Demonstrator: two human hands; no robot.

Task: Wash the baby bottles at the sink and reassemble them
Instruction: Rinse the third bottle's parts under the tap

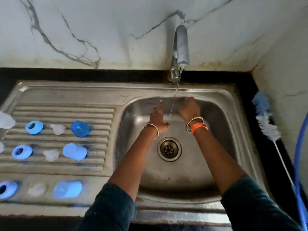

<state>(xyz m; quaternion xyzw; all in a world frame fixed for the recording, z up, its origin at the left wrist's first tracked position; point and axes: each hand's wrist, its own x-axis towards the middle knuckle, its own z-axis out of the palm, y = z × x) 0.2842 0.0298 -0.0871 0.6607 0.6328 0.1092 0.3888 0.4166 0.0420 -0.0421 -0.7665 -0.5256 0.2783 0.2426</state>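
1. Your left hand (157,116) and right hand (189,108) were both out over the stainless steel sink basin (221,117), one on each side of the thin water stream (173,104) from the chrome wall tap (180,45). Fingers were loosely extended and neither hand held anything. This looked like a hand rinse, not a part wash.
2. The bottle parts lay on the ribbed steel drainboard (63,110) to your left, well apart from the basin: three rows, each with a blue plastic collar ring (34,127), a clear silicone teat (57,129) and a blue plastic cap (80,128). Sorting them by set probably made reassembly easier.
3. The bottle bodies were barely in view. A clear shape (5,121) at the left edge may have been one; can't tell.
4. The blue-and-white bristle bottle brush (265,117) was parked on the dark tabletop (250,84) right of the sink, within your right hand's reach.
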